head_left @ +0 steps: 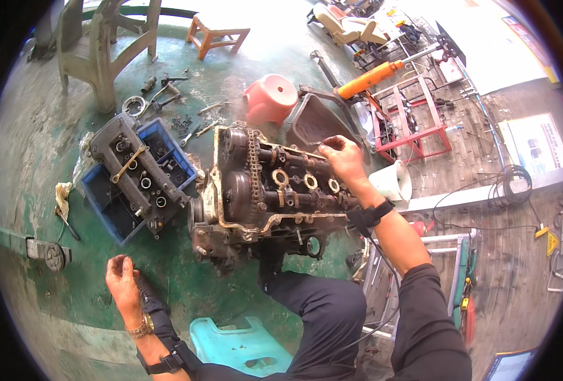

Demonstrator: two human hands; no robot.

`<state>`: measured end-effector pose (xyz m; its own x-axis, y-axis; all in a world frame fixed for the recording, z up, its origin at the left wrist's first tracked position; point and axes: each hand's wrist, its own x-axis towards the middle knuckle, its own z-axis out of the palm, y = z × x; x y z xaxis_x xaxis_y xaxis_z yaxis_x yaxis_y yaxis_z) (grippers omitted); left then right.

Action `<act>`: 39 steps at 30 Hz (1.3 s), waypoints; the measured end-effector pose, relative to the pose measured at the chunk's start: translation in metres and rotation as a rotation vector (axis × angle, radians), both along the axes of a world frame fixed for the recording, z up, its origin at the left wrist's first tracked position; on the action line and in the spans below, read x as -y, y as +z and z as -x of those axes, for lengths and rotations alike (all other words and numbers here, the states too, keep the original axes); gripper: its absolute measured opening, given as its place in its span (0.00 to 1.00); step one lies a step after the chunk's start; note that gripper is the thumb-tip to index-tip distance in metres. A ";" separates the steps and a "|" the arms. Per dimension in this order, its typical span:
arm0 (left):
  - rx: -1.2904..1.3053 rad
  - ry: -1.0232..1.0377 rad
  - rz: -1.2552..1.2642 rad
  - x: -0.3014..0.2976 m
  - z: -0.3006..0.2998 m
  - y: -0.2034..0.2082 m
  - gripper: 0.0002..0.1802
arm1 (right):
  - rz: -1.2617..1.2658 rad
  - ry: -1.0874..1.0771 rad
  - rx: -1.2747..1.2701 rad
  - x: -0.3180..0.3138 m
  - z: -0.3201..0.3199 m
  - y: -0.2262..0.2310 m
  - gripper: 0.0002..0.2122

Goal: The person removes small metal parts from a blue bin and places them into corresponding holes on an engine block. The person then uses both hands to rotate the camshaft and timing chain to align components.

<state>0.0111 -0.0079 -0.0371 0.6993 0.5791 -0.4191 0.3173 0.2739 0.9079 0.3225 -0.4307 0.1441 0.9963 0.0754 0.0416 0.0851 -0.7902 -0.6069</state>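
A grimy engine [275,184] stands in front of me with its top uncovered, showing the camshafts, a timing chain [255,155] and two dark sprockets at its left end. Above its far right part is my right hand [342,155]. Its thumb and fingertips are pinched together; what they hold, if anything, is too small to make out. My left hand [122,273] is off to the left, low over the green floor and apart from the engine. Its fingers are loosely bent, with a gap to the thumb and nothing visible between them.
Left of the engine, a valve cover [129,168] with a wrench [128,165] on it lies across a blue crate [107,203]. Loose parts lie beyond. A red stool [270,98] and grey tray [326,120] stand behind; a turquoise stool [240,346] is beside my leg.
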 end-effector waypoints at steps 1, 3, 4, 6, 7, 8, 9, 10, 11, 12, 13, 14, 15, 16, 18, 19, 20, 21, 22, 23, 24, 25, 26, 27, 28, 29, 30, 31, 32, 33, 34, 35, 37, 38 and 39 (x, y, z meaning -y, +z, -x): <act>0.002 -0.004 -0.009 -0.001 0.000 0.000 0.08 | 0.020 -0.040 -0.017 0.008 0.001 0.002 0.08; 0.012 -0.011 -0.023 0.000 -0.001 0.001 0.09 | 0.052 -0.089 -0.042 0.024 0.002 0.006 0.08; 0.020 -0.013 -0.028 0.000 0.000 0.002 0.09 | 0.045 -0.126 -0.011 0.031 0.004 0.006 0.08; 0.027 -0.017 -0.033 0.002 -0.001 0.003 0.09 | 0.045 -0.076 0.006 0.042 0.008 0.006 0.11; 0.026 -0.020 -0.033 0.003 -0.002 0.003 0.09 | 0.057 -0.061 0.013 0.047 0.010 0.006 0.13; 0.024 -0.023 -0.034 0.004 -0.003 0.003 0.09 | 0.138 -0.088 0.026 0.049 0.009 0.004 0.14; 0.025 -0.027 -0.032 0.005 -0.004 0.004 0.09 | 0.111 -0.067 0.009 0.051 0.009 0.003 0.14; 0.026 -0.030 -0.030 0.006 -0.005 0.004 0.09 | 0.107 -0.078 -0.020 0.051 0.010 0.001 0.14; 0.014 -0.026 -0.026 0.006 -0.005 0.004 0.10 | 0.102 -0.089 -0.050 0.051 0.009 -0.001 0.15; 0.027 -0.029 -0.030 0.007 -0.005 0.004 0.10 | 0.095 -0.081 -0.061 0.050 0.008 -0.003 0.14; 0.027 -0.025 -0.031 0.008 -0.005 0.004 0.10 | 0.063 -0.095 -0.088 0.048 0.008 -0.006 0.15; 0.039 -0.024 -0.031 0.008 -0.005 0.004 0.10 | 0.032 -0.108 -0.116 0.045 0.007 -0.009 0.15; 0.023 -0.027 -0.031 0.008 -0.005 0.004 0.10 | -0.005 -0.115 -0.139 0.042 0.006 -0.012 0.15; 0.019 -0.031 -0.030 0.007 -0.005 0.003 0.10 | 0.041 -0.124 -0.107 0.038 0.005 -0.016 0.15; 0.015 -0.034 -0.025 0.006 -0.005 0.003 0.10 | 0.121 -0.127 -0.033 0.029 0.006 -0.021 0.15; 0.017 -0.033 -0.021 0.006 -0.005 0.003 0.10 | 0.129 -0.111 -0.031 0.026 0.007 -0.023 0.15; 0.007 -0.026 -0.015 0.006 -0.005 0.003 0.10 | 0.136 -0.094 -0.029 0.023 0.009 -0.023 0.15; 0.017 -0.029 -0.017 0.006 -0.005 0.003 0.09 | 0.147 -0.087 -0.033 0.020 0.012 -0.023 0.15; 0.016 -0.025 -0.017 0.006 -0.005 0.003 0.09 | 0.169 -0.071 0.006 0.018 0.015 -0.022 0.15; 0.010 -0.017 -0.012 0.006 -0.005 0.004 0.09 | 0.196 -0.059 0.004 0.016 0.018 -0.022 0.15; 0.010 -0.020 -0.012 0.007 -0.004 0.004 0.09 | 0.223 -0.048 0.002 0.013 0.021 -0.021 0.15; 0.005 -0.020 -0.008 0.007 -0.004 0.005 0.09 | 0.241 -0.021 0.013 0.011 0.023 -0.021 0.16; 0.020 -0.020 -0.002 0.007 -0.004 0.005 0.09 | 0.291 -0.020 0.033 0.008 0.025 -0.022 0.16; 0.008 -0.023 -0.003 0.007 -0.004 0.006 0.08 | 0.310 -0.016 0.040 0.006 0.026 -0.022 0.16; 0.016 -0.026 -0.003 0.007 -0.004 0.006 0.08 | 0.328 -0.012 0.046 0.004 0.027 -0.022 0.15; 0.026 -0.029 0.002 0.007 -0.004 0.006 0.08 | 0.349 -0.011 0.051 0.003 0.027 -0.023 0.15; 0.023 -0.029 -0.002 0.007 -0.004 0.006 0.08 | 0.342 0.004 0.057 0.002 0.027 -0.023 0.15; 0.022 -0.026 0.001 0.007 -0.004 0.006 0.08 | 0.338 0.020 0.060 0.002 0.027 -0.024 0.16; 0.020 -0.020 0.009 0.007 -0.004 0.005 0.08 | 0.346 0.013 0.044 0.002 0.026 -0.024 0.16; 0.023 -0.020 -0.001 0.006 -0.003 0.005 0.08 | 0.337 0.022 0.024 0.002 0.026 -0.025 0.17; 0.026 -0.017 -0.005 0.007 -0.003 0.004 0.08 | 0.339 0.010 -0.014 0.003 0.025 -0.026 0.17; 0.039 -0.015 -0.005 0.006 -0.003 0.004 0.08 | 0.318 0.020 -0.023 0.004 0.024 -0.026 0.18; 0.011 -0.015 0.013 0.006 -0.003 0.003 0.08 | 0.348 0.077 -0.003 0.004 0.023 -0.028 0.20; -0.008 -0.009 0.029 0.006 -0.003 0.003 0.08 | 0.352 0.101 0.003 0.005 0.022 -0.028 0.21; -0.004 -0.015 0.016 0.005 -0.003 0.003 0.08 | 0.365 0.146 0.016 0.006 0.021 -0.027 0.22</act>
<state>0.0137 -0.0132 -0.0343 0.7060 0.5620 -0.4309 0.3250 0.2834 0.9022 0.3012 -0.4363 0.1167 0.9734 0.2291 0.0008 0.2197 -0.9328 -0.2856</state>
